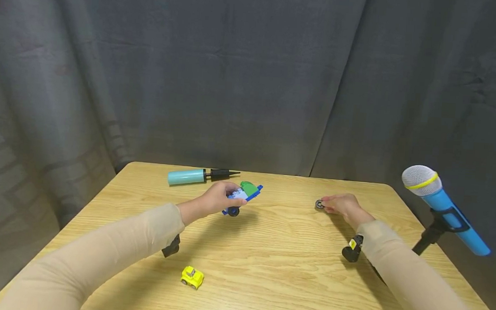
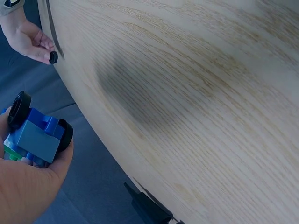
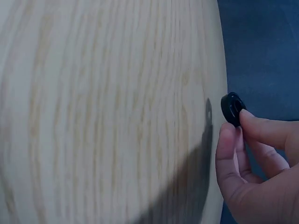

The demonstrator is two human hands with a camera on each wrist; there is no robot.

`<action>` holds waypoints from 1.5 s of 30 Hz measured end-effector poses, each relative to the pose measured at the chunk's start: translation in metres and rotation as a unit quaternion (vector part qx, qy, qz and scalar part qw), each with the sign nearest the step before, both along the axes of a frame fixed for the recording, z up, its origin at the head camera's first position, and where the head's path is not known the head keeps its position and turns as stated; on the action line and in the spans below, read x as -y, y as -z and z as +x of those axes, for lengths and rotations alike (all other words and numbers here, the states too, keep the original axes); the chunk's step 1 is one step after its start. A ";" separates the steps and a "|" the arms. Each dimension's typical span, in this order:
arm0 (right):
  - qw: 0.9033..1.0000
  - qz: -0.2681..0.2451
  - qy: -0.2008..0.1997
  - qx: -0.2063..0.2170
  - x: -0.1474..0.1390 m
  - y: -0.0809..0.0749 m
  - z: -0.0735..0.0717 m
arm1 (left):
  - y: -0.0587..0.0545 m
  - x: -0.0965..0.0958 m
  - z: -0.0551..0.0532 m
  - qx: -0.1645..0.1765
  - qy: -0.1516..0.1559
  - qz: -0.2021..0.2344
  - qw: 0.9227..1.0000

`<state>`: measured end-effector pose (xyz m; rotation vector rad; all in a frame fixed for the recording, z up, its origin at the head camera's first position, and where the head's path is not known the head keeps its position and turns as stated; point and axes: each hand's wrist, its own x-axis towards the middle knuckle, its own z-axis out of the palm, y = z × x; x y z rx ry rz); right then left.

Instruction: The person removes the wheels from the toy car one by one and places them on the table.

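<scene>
My left hand (image 1: 218, 199) grips a toy vehicle (image 1: 248, 191) built of blue, white and green blocks, above the far middle of the table. In the left wrist view, two black wheels (image 2: 20, 110) sit on either side of the toy's blue underside; my fingers cover part of it. Farther right, my right hand (image 1: 343, 204) pinches a small black tyre (image 3: 232, 109) between thumb and fingertips. The tyre is held off the tabletop, apart from the vehicle. A small yellow toy car (image 1: 192, 277) stands on the table, nearer than the left hand.
Behind the left hand a light-blue hand pump (image 1: 187, 177) with a black nozzle lies near the back edge of the wooden table (image 1: 267, 251). A blue microphone (image 1: 449, 210) in a black stand is at the right edge. Grey curtains (image 1: 218, 77) hang behind.
</scene>
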<state>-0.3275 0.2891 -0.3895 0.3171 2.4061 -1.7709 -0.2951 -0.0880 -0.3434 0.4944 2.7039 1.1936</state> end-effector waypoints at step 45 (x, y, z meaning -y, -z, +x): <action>0.999 -0.033 -0.039 -0.010 0.011 -0.010 0.000 | 0.008 0.006 -0.002 0.047 -0.012 0.047 0.998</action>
